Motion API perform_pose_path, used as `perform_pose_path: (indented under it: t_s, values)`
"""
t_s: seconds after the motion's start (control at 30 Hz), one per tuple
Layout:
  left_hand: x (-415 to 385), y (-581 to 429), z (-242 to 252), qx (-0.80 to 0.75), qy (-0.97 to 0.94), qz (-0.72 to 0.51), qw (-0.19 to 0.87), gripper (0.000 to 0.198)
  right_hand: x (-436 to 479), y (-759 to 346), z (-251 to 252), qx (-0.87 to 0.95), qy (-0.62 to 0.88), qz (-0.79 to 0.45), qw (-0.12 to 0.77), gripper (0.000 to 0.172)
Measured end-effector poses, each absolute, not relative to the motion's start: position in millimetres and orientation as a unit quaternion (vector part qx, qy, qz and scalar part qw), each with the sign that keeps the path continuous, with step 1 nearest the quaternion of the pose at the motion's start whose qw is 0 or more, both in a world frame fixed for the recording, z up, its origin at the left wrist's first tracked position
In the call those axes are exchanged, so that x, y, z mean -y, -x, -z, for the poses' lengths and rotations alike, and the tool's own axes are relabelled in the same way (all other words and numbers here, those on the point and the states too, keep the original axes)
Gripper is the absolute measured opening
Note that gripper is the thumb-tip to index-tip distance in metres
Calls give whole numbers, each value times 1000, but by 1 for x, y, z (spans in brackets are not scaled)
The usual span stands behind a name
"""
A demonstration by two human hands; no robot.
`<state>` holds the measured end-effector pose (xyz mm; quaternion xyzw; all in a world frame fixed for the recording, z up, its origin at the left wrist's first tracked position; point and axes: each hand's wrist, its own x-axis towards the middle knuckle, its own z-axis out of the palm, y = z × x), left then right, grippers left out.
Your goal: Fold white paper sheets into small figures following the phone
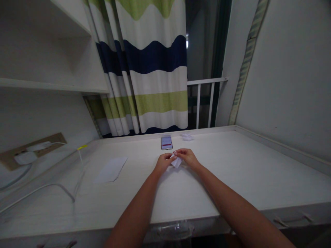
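Note:
A small folded piece of white paper [176, 162] is held between both hands over the middle of the white desk. My left hand [164, 162] pinches its left side, fingers closed near the top corner. From the right, my right hand [188, 157] grips the same top corner with thumb and fingertips. The fingertips of the two hands nearly meet there, partly hiding the paper's upper edge. Just beyond the hands lies a phone [167, 142] with its screen lit.
White paper sheets [111, 170] lie on the desk [245, 165] at left. Crumpled or folded white paper [187, 137] rests near the back edge. White cables [59, 186] run from a wall socket strip [33, 151]. A striped curtain [157, 82] hangs behind.

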<state>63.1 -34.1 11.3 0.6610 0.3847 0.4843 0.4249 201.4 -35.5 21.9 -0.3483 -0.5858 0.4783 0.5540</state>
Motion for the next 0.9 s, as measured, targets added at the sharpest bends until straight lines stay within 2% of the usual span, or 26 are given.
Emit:
perform_pose_path:
  t_s: [0.2,0.57,0.9]
  values:
    - [37,-62,-15,-411,-687,-470,372,22,39,-202,-25,576,347,-492,552,22]
    - [41,-62,-21,-416,-712,-462,327,30,41,-200,-26,577,347,-498,546,24]
    - [40,-63,-22,-437,-714,-437,328,42,36,-202,-23,599,351,-463,551,22]
